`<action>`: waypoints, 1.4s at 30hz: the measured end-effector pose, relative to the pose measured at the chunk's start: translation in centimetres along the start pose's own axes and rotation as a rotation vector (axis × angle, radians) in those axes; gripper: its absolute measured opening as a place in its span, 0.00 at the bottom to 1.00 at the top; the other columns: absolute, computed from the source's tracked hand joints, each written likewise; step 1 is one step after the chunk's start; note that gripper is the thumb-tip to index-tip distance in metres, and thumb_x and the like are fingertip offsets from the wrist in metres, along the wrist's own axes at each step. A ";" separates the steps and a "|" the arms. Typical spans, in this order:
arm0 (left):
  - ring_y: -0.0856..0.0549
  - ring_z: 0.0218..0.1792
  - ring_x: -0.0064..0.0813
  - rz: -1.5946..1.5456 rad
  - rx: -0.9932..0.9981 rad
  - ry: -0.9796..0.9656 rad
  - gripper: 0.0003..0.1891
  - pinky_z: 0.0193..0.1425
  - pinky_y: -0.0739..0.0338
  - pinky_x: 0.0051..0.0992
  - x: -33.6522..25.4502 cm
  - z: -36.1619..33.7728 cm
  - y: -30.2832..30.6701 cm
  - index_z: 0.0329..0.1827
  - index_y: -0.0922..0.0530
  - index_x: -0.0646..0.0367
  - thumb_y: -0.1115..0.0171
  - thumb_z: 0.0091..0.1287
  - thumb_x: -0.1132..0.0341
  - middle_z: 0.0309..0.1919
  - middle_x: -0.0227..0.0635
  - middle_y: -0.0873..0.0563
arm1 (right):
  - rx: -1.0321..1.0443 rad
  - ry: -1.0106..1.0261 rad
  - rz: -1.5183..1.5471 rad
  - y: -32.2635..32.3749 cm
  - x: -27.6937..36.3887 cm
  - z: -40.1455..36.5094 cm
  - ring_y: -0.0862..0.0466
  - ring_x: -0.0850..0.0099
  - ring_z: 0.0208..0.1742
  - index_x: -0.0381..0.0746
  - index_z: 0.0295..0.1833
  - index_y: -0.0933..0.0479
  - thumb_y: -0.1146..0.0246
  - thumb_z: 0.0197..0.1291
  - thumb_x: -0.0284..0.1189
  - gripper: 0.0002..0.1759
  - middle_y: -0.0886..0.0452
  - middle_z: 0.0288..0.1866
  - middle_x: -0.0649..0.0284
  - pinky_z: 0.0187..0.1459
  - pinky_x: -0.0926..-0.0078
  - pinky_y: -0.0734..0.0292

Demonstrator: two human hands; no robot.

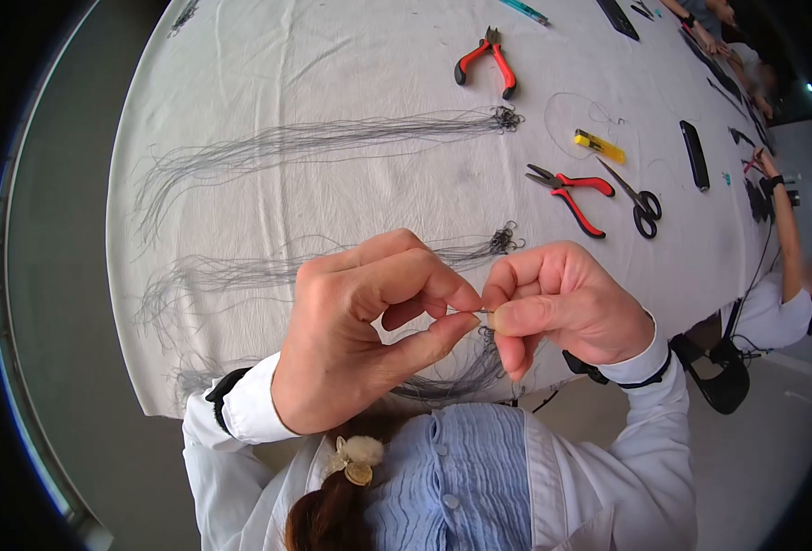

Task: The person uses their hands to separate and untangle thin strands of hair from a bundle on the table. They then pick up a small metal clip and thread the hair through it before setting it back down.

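My left hand [369, 321] and my right hand [562, 308] meet above the near edge of the table, thumbs and fingertips pinched together. Between them shows a tiny thin dark piece [484, 310], too small to name. Just beyond my hands lies a bundle of thin grey line [231, 273] with dark hooks [503, 240] clustered at its right end; my left hand covers part of it. Farther off is a similar bundle of line [314, 138] with hooks [507, 118]. Another bundle of line [456, 381] is partly hidden under my hands.
Red-handled pliers [576, 193], black scissors [643, 204] and a yellow cutter [599, 146] lie to the right. Red-handled cutting pliers [488, 62] are at the back. A black phone-like object [694, 156] lies farther right. Other people's arms [787, 225] reach in at the right edge.
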State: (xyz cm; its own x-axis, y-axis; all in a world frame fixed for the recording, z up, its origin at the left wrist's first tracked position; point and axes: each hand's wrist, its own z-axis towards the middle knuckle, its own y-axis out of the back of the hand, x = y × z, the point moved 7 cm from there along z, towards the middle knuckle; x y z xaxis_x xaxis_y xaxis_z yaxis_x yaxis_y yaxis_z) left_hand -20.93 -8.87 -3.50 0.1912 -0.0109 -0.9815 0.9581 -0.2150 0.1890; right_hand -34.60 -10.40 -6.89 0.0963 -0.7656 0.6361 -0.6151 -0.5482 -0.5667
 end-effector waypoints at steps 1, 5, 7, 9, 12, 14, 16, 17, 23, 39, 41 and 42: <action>0.27 0.26 0.14 0.007 0.018 0.021 0.03 0.27 0.35 0.16 0.0 0.0 0.0 0.30 0.19 0.61 0.32 0.54 0.77 0.27 0.28 0.22 | 0.004 0.007 -0.005 0.0 0.0 0.0 0.17 0.77 0.27 0.31 0.40 0.25 0.39 0.62 0.29 0.10 0.18 0.28 0.60 0.32 0.81 0.20; 0.23 0.29 0.15 -0.058 0.027 0.092 0.04 0.30 0.31 0.16 0.5 0.0 0.1 0.30 0.19 0.63 0.32 0.54 0.78 0.29 0.30 0.22 | 0.003 0.016 -0.004 0.0 0.2 -0.1 0.17 0.76 0.27 0.31 0.40 0.26 0.40 0.62 0.29 0.10 0.18 0.27 0.60 0.32 0.81 0.20; 0.22 0.30 0.16 -0.073 0.026 0.094 0.04 0.32 0.29 0.16 0.4 0.0 0.1 0.30 0.19 0.63 0.32 0.54 0.78 0.30 0.30 0.22 | 0.001 0.016 -0.004 0.0 0.2 -0.1 0.17 0.76 0.27 0.31 0.40 0.26 0.40 0.62 0.29 0.10 0.18 0.27 0.60 0.32 0.82 0.20; 0.21 0.31 0.17 -0.089 0.024 0.095 0.03 0.33 0.28 0.17 0.3 -0.1 0.1 0.30 0.19 0.63 0.33 0.54 0.79 0.30 0.30 0.21 | -0.002 0.015 -0.005 0.0 0.2 -0.1 0.17 0.77 0.27 0.31 0.40 0.26 0.40 0.62 0.29 0.10 0.18 0.27 0.60 0.32 0.82 0.20; 0.21 0.30 0.17 -0.089 0.015 0.073 0.03 0.32 0.27 0.17 0.1 -0.1 0.3 0.29 0.19 0.64 0.33 0.54 0.79 0.30 0.31 0.21 | -0.028 0.025 -0.043 -0.1 0.3 -0.3 0.17 0.77 0.28 0.31 0.40 0.26 0.39 0.61 0.28 0.09 0.18 0.28 0.60 0.32 0.82 0.20; 0.21 0.30 0.17 -0.064 0.026 0.042 0.04 0.33 0.26 0.17 -0.2 -0.1 0.4 0.29 0.19 0.64 0.33 0.53 0.80 0.29 0.31 0.22 | -0.108 0.094 -0.089 0.1 0.8 -0.4 0.17 0.78 0.29 0.31 0.39 0.25 0.39 0.60 0.24 0.07 0.18 0.27 0.61 0.32 0.83 0.20; 0.21 0.30 0.17 -0.051 0.032 0.036 0.04 0.33 0.26 0.17 -0.2 -0.1 0.5 0.28 0.19 0.64 0.33 0.53 0.80 0.29 0.31 0.22 | -0.176 0.168 -0.246 -0.2 1.3 -0.8 0.17 0.79 0.29 0.31 0.37 0.25 0.38 0.58 0.23 0.05 0.18 0.27 0.63 0.32 0.83 0.21; 0.21 0.30 0.18 -0.038 0.039 0.031 0.04 0.33 0.26 0.17 -0.2 -0.2 0.5 0.28 0.19 0.64 0.33 0.53 0.80 0.29 0.31 0.22 | -0.243 0.242 -0.402 -0.2 1.8 -1.1 0.17 0.80 0.29 0.31 0.36 0.24 0.37 0.57 0.21 0.04 0.18 0.27 0.64 0.32 0.84 0.21; 0.22 0.29 0.16 -0.025 0.061 0.035 0.05 0.30 0.29 0.17 -0.4 -0.2 0.4 0.31 0.18 0.63 0.31 0.52 0.78 0.29 0.30 0.22 | -0.421 0.695 -0.942 -2.0 3.8 -2.8 0.17 0.82 0.27 0.35 0.32 0.24 0.35 0.51 0.17 0.04 0.18 0.25 0.67 0.28 0.85 0.23; 0.26 0.28 0.12 -0.188 0.080 0.119 0.07 0.32 0.32 0.14 0.1 -0.4 0.2 0.33 0.17 0.62 0.28 0.52 0.75 0.29 0.26 0.22 | -0.499 0.877 -1.232 -3.9 4.4 -4.0 0.16 0.76 0.25 0.36 0.29 0.23 0.32 0.44 0.16 0.07 0.18 0.24 0.64 0.28 0.83 0.23; 0.24 0.30 0.12 -0.152 0.110 0.099 0.06 0.33 0.30 0.15 -0.1 -0.4 0.1 0.32 0.17 0.62 0.28 0.53 0.75 0.29 0.27 0.21 | -0.495 0.888 -1.237 -4.1 4.4 -4.0 0.16 0.75 0.25 0.36 0.29 0.23 0.31 0.44 0.16 0.08 0.18 0.24 0.64 0.28 0.83 0.23; 0.24 0.30 0.12 -0.152 0.111 0.099 0.06 0.33 0.30 0.15 0.1 -0.5 0.1 0.32 0.17 0.62 0.28 0.53 0.75 0.29 0.27 0.21 | -0.495 0.887 -1.237 -4.1 4.4 -4.0 0.16 0.75 0.25 0.36 0.29 0.23 0.31 0.44 0.16 0.08 0.18 0.24 0.64 0.28 0.83 0.23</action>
State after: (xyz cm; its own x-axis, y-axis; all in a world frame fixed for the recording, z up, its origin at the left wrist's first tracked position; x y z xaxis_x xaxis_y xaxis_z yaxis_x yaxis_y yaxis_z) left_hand -20.70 -8.46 -3.58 0.0712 0.1251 -0.9896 0.9494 -0.3128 0.0287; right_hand -34.81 -10.15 0.31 0.3498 0.5713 0.7424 -0.7058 -0.3604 0.6099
